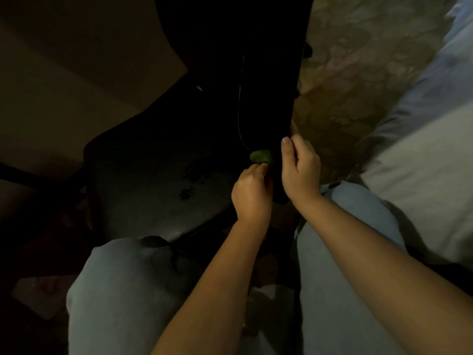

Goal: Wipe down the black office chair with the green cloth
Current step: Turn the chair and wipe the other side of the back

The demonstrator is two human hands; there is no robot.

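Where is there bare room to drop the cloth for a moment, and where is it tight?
The chair seat is bare left of the left hand. The patterned floor is open between the backrest and the pale fabric. It is crowded at the backrest's edge, where the right hand grips beside the cloth.

Very dim, underexposed view with a warm brownish cast. The black office chair [225, 73] sinks into near-solid shadow, its outline hard to trace. The left hand [252, 193] and right hand [300, 172] catch weak light, perhaps from the right, where the patterned floor [358, 60] is better lit. The green cloth [261, 156] shows as one dull spot. Edges of the frame bow and smear.
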